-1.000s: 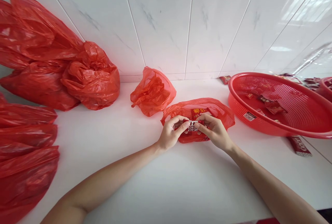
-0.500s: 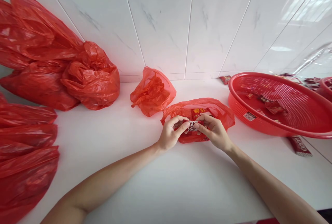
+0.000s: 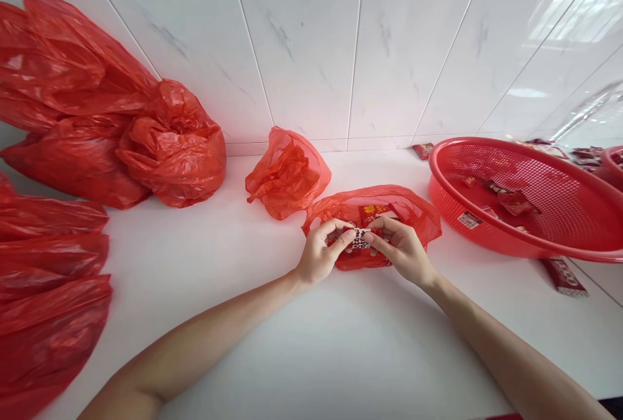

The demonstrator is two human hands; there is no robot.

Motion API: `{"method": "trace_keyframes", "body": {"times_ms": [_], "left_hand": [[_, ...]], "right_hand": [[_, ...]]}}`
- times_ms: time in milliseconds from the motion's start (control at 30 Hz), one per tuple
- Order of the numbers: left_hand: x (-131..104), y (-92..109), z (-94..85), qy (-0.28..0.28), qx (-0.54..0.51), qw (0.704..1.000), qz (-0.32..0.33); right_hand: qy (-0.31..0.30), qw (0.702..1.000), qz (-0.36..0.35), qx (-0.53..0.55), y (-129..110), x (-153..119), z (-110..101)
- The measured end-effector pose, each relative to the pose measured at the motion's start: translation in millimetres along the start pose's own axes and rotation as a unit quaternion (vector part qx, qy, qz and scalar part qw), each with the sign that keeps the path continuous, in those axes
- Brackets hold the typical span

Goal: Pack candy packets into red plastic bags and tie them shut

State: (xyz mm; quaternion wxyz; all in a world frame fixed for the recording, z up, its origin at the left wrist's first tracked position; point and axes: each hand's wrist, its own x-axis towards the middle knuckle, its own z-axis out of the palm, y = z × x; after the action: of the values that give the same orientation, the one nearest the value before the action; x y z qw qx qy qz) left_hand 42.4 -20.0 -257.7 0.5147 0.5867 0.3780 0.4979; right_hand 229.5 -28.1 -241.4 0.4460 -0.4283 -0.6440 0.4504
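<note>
Between my two hands is a small snack packet (image 3: 361, 238) with a dark red and white pattern. My left hand (image 3: 325, 250) pinches its left end with thumb and fingers, and my right hand (image 3: 402, 248) pinches the right end. Both hands are over an open red plastic bag (image 3: 418, 209) on the white counter. Inside that bag lie red packets (image 3: 374, 212), one with yellow print; my hands partly cover them.
A crumpled red plastic bag (image 3: 287, 176) sits behind my left hand. Several bulging red bags (image 3: 175, 141) are piled at the left. To the right stands a red perforated basket (image 3: 487, 232) with packets inside. A dark red packet (image 3: 563, 277) lies before it, a smaller packet (image 3: 422, 150) behind.
Hardly anything differs. Both hands keep their pinch on the snack packet over the open bag; the whole view has shifted very slightly.
</note>
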Motion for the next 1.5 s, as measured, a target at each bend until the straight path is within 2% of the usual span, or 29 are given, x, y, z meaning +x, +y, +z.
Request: {"method": "trace_keyframes", "body": {"times_ms": [533, 767, 933, 1067, 1333, 1500], "left_hand": [[-0.8, -0.4, 0.0, -0.008, -0.013, 1.000, -0.007], [-1.8, 3.6, -3.7, 0.018, -0.035, 0.999, -0.024], [-3.4, 2.9, -7.5, 0.012, 0.052, 0.997, 0.049], [-4.0, 2.5, -6.5, 0.006, 0.099, 0.992, 0.074], [-5.1, -0.1, -3.1, -0.003, 0.100, 0.994, 0.032], [-5.0, -1.9, -2.8, -0.007, 0.107, 0.992, 0.073]], "right_hand": [[0.003, 1.000, 0.009, 0.029, -1.6, -0.1, 2.5], [0.092, 0.993, 0.031, 0.065, -3.4, -0.2, -3.0], [0.139, 0.987, 0.026, 0.076, -3.1, 2.8, -8.2], [0.135, 0.987, 0.035, 0.079, -3.3, 3.2, -8.3], [0.057, 0.994, 0.038, 0.083, -6.3, 0.1, -2.6], [0.039, 0.995, 0.038, 0.085, -3.7, -0.5, -0.5]]}}
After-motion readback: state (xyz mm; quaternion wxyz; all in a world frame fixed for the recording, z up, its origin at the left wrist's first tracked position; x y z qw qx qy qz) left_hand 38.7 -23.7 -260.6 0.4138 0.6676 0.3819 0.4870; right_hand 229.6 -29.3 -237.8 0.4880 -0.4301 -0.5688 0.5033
